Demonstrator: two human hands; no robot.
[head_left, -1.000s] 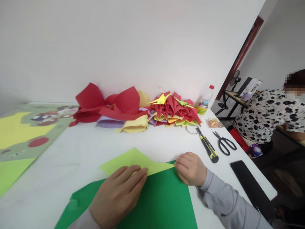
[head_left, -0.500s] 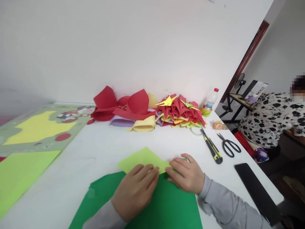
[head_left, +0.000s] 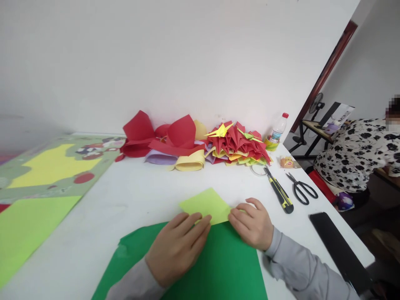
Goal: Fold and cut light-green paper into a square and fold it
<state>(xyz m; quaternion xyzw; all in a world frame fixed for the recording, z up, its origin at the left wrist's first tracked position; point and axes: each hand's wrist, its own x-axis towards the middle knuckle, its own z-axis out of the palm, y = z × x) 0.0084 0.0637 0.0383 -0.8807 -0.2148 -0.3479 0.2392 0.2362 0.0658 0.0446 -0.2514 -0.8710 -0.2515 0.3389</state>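
Observation:
A small lime-green paper (head_left: 206,205) lies at the far edge of a large dark green sheet (head_left: 225,258). Its upper corner points away from me, toward the wall. Resting over the green sheet, my left hand (head_left: 179,250) has its fingers together, with the fingertips on the lime paper's near edge. At the paper's right corner, my right hand (head_left: 253,223) pinches that corner between thumb and fingers, its outer finger raised.
Red, purple and yellow paper shapes (head_left: 181,137) and folded red paper pieces (head_left: 234,139) line the wall. A bottle (head_left: 279,129), cutter (head_left: 279,191), scissors (head_left: 301,189) and black strip (head_left: 339,250) are on the right. Printed sheets (head_left: 125,143) lie left; a person (head_left: 346,154) sits beyond.
The lime-green paper has shifted right and turned slightly, with more of it showing. My right hand has moved a little right with its corner. My left hand has stayed nearly in place.

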